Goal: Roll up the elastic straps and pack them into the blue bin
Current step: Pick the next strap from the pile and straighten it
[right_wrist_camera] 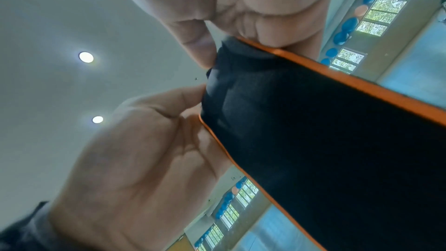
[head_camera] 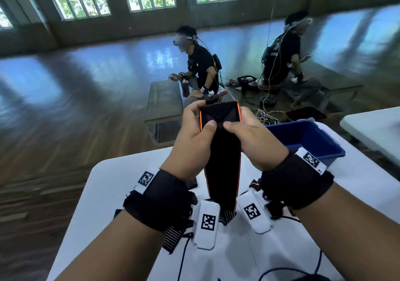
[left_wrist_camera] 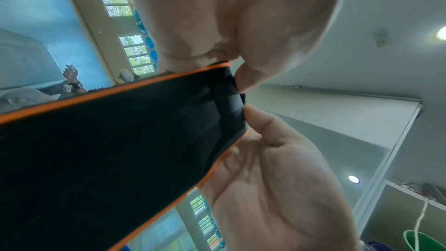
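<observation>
While both hands hold strap [head_camera: 223, 151] up above white table [head_camera: 121, 185], blue bin [head_camera: 307, 138] sits right of them, partly hidden by right hand [head_camera: 257, 138]; striped straps [head_camera: 173, 235] lie below wrists; left hand [head_camera: 192, 133] and right hand pinch folded top end, thumbs on front, fingers curled behind; wrist views show ceiling lights [right_wrist_camera: 86, 57], unseen from head; bench [head_camera: 164, 103] beyond table.

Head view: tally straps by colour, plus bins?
Black strap with orange edging: 1, held up by the left hand and right hand
Black-and-white striped strap: at least 1, partly hidden
Blue bin: 1
Total: 3
</observation>
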Demonstrator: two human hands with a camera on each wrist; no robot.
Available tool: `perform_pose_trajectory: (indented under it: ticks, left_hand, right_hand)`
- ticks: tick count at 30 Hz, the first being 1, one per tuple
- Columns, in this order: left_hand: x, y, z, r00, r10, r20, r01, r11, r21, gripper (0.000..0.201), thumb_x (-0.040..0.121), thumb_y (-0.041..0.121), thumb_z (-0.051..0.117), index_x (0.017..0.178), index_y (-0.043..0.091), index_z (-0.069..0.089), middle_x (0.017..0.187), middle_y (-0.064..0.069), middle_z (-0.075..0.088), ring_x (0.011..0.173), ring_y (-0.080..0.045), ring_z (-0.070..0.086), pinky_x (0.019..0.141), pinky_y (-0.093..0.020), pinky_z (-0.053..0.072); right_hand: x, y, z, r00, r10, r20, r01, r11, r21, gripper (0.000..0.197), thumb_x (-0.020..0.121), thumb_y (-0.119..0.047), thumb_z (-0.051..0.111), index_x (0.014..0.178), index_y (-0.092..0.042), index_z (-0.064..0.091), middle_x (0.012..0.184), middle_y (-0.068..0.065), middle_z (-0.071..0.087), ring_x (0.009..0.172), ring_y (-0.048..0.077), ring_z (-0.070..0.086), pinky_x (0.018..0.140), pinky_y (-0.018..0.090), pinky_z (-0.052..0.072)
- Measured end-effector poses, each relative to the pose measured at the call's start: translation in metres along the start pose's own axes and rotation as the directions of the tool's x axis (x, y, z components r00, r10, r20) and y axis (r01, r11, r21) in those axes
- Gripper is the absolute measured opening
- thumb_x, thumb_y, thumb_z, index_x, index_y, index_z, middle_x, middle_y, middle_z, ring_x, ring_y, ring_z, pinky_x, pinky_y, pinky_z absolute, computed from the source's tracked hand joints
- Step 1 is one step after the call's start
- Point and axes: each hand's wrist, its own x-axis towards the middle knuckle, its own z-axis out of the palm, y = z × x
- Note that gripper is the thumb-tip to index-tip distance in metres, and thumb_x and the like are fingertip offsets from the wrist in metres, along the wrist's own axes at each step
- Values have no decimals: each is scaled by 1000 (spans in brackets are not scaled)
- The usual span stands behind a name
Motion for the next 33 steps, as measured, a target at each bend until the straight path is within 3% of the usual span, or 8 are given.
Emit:
perform_pose_trajectory:
  ticks: [6, 12, 16, 20, 23, 27, 30, 33]
  left_hand:
    - [20, -14, 8, 996, -23, 86, 19, 999, 49, 44, 90, 16, 57, 131, 28, 44, 115, -10, 69, 101, -22, 69, 79, -35, 55]
    - [51, -19, 7, 998, 50, 48, -62, 946, 318, 42, 82, 14, 64, 118, 32, 50, 111, 1, 66, 102, -16, 67, 90, -47, 57]
    - [65, -8, 4, 986, 160, 45, -165, 922, 350, 40, 79, 13, 68, 109, 34, 53, 102, 8, 64, 93, -11, 64, 85, -35, 56]
    - [57, -42, 1, 996, 71, 61, -89, 920, 381, 39, 72, 13, 74, 100, 35, 56, 94, 9, 65, 85, -13, 64, 79, -34, 56]
    - [38, -89, -3, 996, -39, 85, -8, 867, 499, 42, 72, 9, 78, 99, 33, 57, 95, 11, 66, 85, -8, 63, 80, -32, 54]
    - [-1, -160, -23, 928, -331, 172, 66, 600, 798, 57, 75, 35, 78, 126, 30, 53, 117, 3, 60, 108, -21, 59, 95, -39, 49]
    - [-35, -207, -54, 838, -545, 29, 100, 206, 973, 71, 80, 63, 63, 143, 43, 37, 147, 2, 39, 133, -30, 41, 106, -51, 41]
    - [-64, -234, -83, 802, -593, -67, 124, 56, 991, 68, 87, 70, 48, 147, 47, 29, 159, 0, 29, 141, -34, 31, 112, -53, 33]
  right_hand:
    - [11, -1, -38, 1000, -20, 13, 22, 969, -246, 28, 82, -19, 66, 110, -16, 64, 102, 9, 73, 95, 26, 71, 87, 52, 57]
    - [44, 5, -50, 993, -109, -34, 75, 845, -529, 23, 75, -18, 73, 97, -17, 68, 87, 0, 72, 82, 18, 70, 78, 46, 58]
    - [53, -2, -52, 983, -165, -79, 106, 864, -492, 35, 67, -23, 73, 100, -17, 63, 89, 4, 70, 82, 22, 71, 72, 46, 60]
    - [43, 27, -53, 994, -103, -22, 79, 866, -494, 55, 70, -14, 80, 118, -22, 54, 105, -3, 66, 97, 15, 66, 83, 33, 55]
    - [33, 78, -48, 999, 46, -22, -50, 795, -605, 39, 68, -15, 82, 97, -25, 58, 91, -7, 64, 85, 13, 62, 72, 29, 50]
    - [-1, 150, -41, 959, 281, -27, -206, 629, -750, 29, 65, -16, 80, 80, -22, 56, 80, -5, 64, 78, 20, 59, 67, 29, 45]
    - [-29, 182, -37, 929, 369, -24, -265, 618, -741, 29, 63, -10, 73, 79, -25, 55, 76, -3, 67, 72, 16, 61, 65, 29, 51]
    - [-44, 197, -34, 922, 386, 16, -240, 606, -759, 27, 64, -7, 70, 76, -24, 52, 75, -3, 65, 69, 15, 61, 61, 27, 53]
